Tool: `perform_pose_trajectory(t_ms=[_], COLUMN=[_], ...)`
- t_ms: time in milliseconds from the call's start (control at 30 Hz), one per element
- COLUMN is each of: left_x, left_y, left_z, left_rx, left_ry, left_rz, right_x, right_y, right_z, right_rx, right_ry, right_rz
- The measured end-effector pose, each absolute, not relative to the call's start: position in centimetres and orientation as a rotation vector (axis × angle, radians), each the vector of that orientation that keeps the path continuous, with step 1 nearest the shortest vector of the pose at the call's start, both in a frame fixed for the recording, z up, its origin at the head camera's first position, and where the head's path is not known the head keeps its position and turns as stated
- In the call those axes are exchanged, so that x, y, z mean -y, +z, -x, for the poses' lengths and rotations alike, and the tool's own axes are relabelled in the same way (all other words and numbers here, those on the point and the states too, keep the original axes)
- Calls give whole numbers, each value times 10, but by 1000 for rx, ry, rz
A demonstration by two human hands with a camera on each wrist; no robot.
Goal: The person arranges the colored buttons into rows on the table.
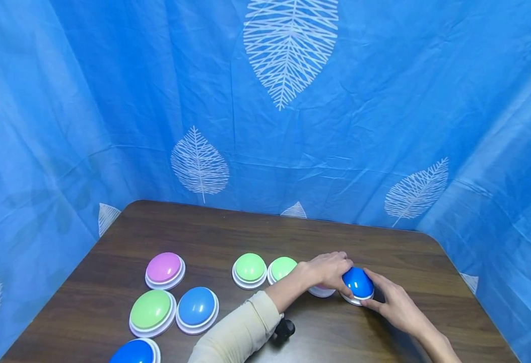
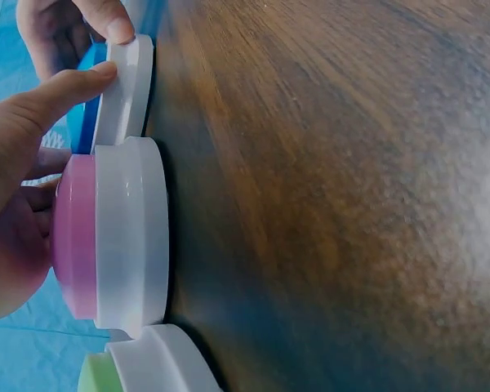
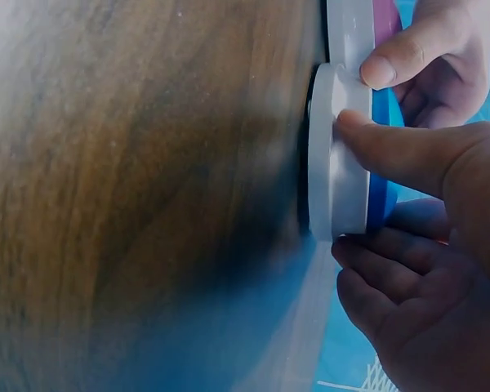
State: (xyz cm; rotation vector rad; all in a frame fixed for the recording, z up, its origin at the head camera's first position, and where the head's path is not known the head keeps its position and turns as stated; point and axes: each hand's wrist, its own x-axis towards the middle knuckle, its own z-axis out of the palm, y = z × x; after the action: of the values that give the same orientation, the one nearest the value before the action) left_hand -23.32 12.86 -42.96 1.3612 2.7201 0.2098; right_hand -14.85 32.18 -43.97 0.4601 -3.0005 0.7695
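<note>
A blue dome push button (image 1: 358, 282) on a white base sits at the right end of a row on the table. On its left side my left hand (image 1: 331, 271) grips it, the thumb on the white base in the left wrist view. From the right, my right hand (image 1: 399, 306) holds the same button, its thumb (image 3: 392, 151) against the base and fingers around the far side. A pink push button (image 2: 75, 237) stands beside the blue one, mostly hidden under my left hand in the head view. Further left come two light green buttons (image 1: 283, 267) (image 1: 250, 267).
On the left of the brown table (image 1: 360, 338) stand a pink button (image 1: 163, 267), a green button (image 1: 149, 310), a light blue button (image 1: 196, 306) and a dark blue button (image 1: 134, 351). A small black object (image 1: 285, 327) is by my left sleeve. Blue leaf-print curtains (image 1: 229, 126) surround the table.
</note>
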Motion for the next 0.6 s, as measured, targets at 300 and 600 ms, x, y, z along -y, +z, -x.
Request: perform_pose_trajectory(t_ms=[300, 600], left_x=[-126, -123], left_y=[-429, -426], left_z=[235, 233], left_rx=[-2656, -2625], left_ry=[252, 242], left_rz=[-1325, -1334], right_x=[-321, -317], right_y=[-439, -438], right_z=[149, 150], right_rx=[3043, 2982], right_ry=[777, 776], right_rz=[-458, -482])
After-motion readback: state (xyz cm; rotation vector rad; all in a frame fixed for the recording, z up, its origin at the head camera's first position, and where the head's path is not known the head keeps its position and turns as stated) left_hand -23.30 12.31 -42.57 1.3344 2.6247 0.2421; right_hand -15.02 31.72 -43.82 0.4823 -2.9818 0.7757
